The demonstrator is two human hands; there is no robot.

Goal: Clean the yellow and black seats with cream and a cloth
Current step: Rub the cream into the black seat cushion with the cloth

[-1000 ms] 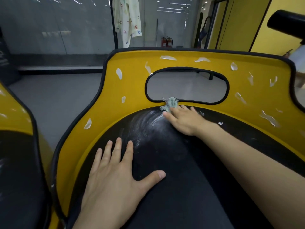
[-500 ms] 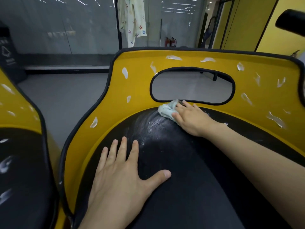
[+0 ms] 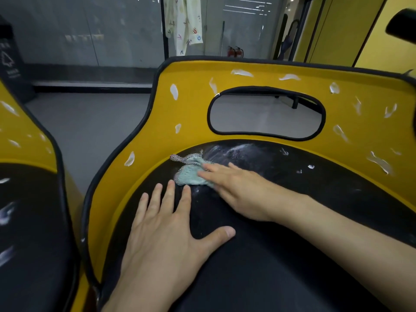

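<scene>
Two yellow and black seats [image 3: 191, 109], one cloth [image 3: 189, 176], one left hand [image 3: 166, 233] and one right hand [image 3: 238, 188], two red fire extinguishers [image 3: 235, 51], one hanging garment [image 3: 184, 23] and one bin [image 3: 9, 61] show.

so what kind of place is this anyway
Probably an indoor public space, such as a lobby or waiting area: matching yellow and black seats side by side, a glass wall behind, fire extinguishers and a recycling bin.

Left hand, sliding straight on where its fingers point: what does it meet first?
Probably the cloth: it lies on the black seat just past the index and middle fingertips of the left hand, under the fingers of the right hand. Gap looks small; depth is hard to judge.
</scene>
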